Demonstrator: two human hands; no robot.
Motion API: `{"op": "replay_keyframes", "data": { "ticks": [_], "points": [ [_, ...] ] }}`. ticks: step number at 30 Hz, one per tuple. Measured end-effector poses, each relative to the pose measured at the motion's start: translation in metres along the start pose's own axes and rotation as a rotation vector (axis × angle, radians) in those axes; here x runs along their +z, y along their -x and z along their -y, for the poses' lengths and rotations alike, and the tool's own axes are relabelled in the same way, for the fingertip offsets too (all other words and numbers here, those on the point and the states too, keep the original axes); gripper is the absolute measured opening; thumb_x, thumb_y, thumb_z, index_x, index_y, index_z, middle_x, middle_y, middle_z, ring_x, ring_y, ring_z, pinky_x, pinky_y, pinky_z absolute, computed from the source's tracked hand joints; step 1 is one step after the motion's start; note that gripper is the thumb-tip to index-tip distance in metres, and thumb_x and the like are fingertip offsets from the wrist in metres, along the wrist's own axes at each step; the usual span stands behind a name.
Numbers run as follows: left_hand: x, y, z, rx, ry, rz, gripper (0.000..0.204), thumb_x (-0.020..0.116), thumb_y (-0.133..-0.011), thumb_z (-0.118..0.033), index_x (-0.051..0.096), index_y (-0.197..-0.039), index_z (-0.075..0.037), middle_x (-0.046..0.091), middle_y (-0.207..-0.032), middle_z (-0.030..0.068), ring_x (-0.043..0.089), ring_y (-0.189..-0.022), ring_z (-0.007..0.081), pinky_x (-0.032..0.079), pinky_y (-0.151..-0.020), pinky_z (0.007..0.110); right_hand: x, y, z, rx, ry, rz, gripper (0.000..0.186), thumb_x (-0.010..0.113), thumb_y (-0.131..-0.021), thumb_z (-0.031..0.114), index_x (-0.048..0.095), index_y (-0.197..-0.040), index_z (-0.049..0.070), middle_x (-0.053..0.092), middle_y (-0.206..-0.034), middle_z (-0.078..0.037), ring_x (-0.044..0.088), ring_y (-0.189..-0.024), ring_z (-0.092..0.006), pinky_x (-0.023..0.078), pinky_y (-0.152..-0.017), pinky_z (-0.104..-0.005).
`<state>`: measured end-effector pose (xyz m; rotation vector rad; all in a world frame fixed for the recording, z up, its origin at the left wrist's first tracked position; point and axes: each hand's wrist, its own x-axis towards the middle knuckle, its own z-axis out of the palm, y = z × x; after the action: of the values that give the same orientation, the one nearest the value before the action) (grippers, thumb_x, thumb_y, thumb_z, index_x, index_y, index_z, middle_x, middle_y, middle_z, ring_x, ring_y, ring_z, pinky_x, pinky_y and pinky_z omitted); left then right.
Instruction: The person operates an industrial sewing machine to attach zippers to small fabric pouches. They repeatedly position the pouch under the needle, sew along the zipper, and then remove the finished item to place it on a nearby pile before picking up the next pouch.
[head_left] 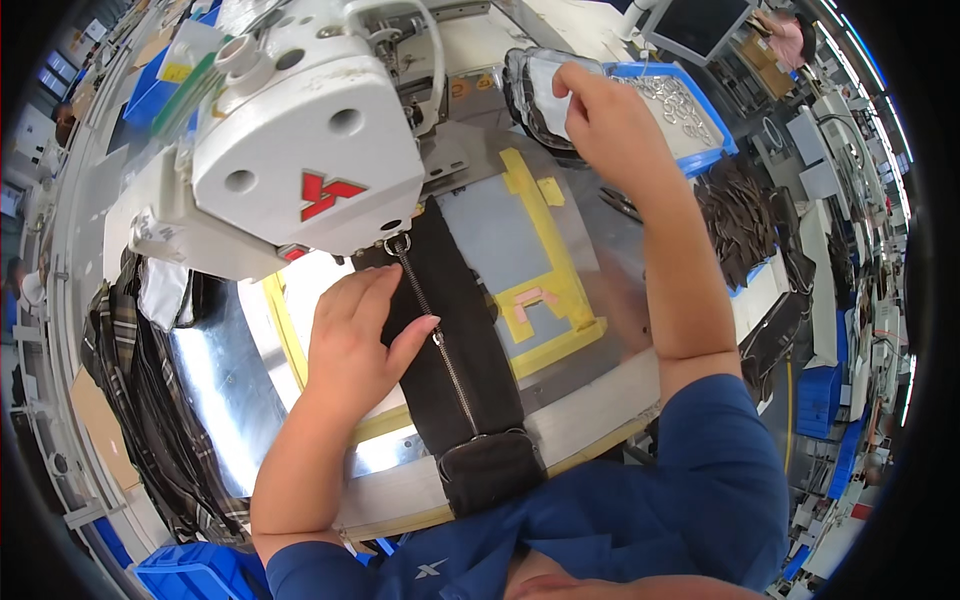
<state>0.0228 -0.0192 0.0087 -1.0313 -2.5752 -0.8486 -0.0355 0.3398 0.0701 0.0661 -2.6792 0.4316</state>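
My left hand (352, 340) lies flat on a long black fabric strip (460, 320), fingers stretched out and thumb beside the zipper. The metal zipper (452, 375) runs lengthwise down the strip, with a metal ring (398, 244) at its far end under the sewing machine head (310, 150). The strip's near end (490, 470) folds over the table's front edge against me. At the far right, my right hand (615, 125) is over a stack of black-edged clear pouches (540, 95), fingers curled. What its fingertips hold, if anything, is hidden.
A blue tray (715, 110) of metal rings stands beside the stack. Dark strips (735, 225) pile up at the right, near black scissors-like handles (620, 203). Plaid and black fabric (150, 400) hangs at the left. Yellow tape (545, 230) marks the machine bed. A person (785, 40) works far off.
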Motion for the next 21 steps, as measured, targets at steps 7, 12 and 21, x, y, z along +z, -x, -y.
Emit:
{"op": "replay_keyframes", "data": {
  "ticks": [7,12,21],
  "points": [
    [0.004,0.0,0.0,0.058,0.061,-0.011,0.056,0.093,-0.082,-0.024,0.072,-0.128,0.002,0.074,-0.119,0.0184,0.07,-0.107,0.0368,0.056,-0.096,0.045,0.021,0.001,-0.014,0.028,0.05,0.027,0.019,0.065,-0.094,0.0,0.068,-0.111,0.006,0.075,-0.094,-0.014,0.072,-0.084,-0.0331,0.056,-0.078,-0.043],
    [-0.007,0.003,-0.005,0.149,0.03,-0.143,0.069,0.094,-0.083,-0.03,0.066,-0.137,0.002,0.071,-0.121,0.021,0.069,-0.11,0.0379,0.056,-0.096,0.045,-0.024,0.02,0.042,0.098,-0.873,0.003,0.017,0.072,-0.094,-0.002,0.074,-0.111,-0.002,0.074,-0.096,-0.001,0.069,-0.088,-0.0117,0.055,-0.078,-0.0296],
    [-0.008,0.019,-0.011,0.314,0.309,-0.363,0.079,0.098,-0.078,-0.011,0.057,-0.145,0.0,0.056,-0.143,0.0274,0.069,-0.121,0.0396,0.06,-0.101,0.045,-0.038,0.077,0.118,-0.669,-0.294,-0.109,0.025,0.082,-0.079,0.003,0.078,-0.104,0.004,0.068,-0.087,-0.008,0.067,-0.074,-0.0241,0.052,-0.065,-0.0348]
  ]
}}
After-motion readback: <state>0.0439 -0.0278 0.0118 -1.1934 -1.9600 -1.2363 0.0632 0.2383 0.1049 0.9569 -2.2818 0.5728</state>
